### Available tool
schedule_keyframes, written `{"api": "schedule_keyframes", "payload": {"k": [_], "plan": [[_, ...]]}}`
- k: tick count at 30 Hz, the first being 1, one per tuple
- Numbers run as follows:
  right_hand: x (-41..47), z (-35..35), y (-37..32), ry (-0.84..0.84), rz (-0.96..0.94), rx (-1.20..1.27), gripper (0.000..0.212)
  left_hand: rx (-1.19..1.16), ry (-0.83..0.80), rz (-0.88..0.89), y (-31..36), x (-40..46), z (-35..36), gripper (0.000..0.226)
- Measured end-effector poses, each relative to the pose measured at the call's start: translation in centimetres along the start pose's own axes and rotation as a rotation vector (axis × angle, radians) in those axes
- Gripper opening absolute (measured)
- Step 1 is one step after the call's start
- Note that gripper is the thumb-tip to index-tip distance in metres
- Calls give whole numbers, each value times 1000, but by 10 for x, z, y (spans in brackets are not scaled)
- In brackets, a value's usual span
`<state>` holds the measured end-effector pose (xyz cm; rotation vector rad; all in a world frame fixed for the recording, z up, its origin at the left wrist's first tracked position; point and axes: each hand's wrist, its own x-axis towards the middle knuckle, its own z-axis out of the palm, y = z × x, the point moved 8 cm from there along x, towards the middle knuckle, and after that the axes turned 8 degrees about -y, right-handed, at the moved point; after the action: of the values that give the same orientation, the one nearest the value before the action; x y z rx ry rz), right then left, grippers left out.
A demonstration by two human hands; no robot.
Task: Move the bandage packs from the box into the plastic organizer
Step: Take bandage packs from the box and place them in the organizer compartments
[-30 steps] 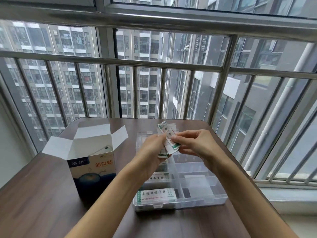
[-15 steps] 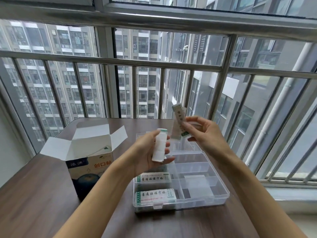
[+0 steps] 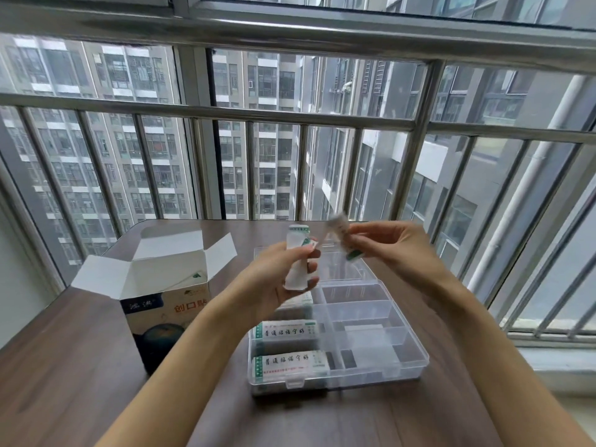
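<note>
Hands each grip one bandage pack, left hand (image 3: 277,279) and right hand (image 3: 392,250); organizer (image 3: 380,372) holds three.

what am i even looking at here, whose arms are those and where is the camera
No machine here: a person wears one wide-angle camera on the head, looking forward and down, so the two bare arms are the wearer's own.

They stand at a brown table by a barred window. On it, to the left, sits an open cardboard box, flaps up. Beside it is a clear plastic organizer split into compartments; two printed bandage packs lie in its left column, with a third partly hidden behind the hand.

The left hand grips a white bundle of packs, held upright. The right hand pinches a single pack, blurred, above the organizer's far end.
</note>
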<state>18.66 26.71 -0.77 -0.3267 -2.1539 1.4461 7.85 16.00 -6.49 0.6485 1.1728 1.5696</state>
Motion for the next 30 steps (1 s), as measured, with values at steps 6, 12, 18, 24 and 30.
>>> {"api": "schedule_keyframes", "payload": {"k": [6, 12, 18, 24, 30], "plan": [[-3, -17, -2, -84, 222, 16, 28, 484, 113, 195, 8, 1, -3, 17], [-5, 3, 14, -227, 349, -264, 9, 376, 43, 119, 2, 3, 9, 17], [-3, 0, 15, -215, 318, -283, 23, 417, 59, 73, 0, 4, 8, 18], [-1, 8, 8, -282, 227, -389, 30, 604, 51, 161, 1, 4, 3, 9], [5, 3, 11, -194, 185, -499, 30, 561, 104, 196, 8, 3, -2, 20]]}}
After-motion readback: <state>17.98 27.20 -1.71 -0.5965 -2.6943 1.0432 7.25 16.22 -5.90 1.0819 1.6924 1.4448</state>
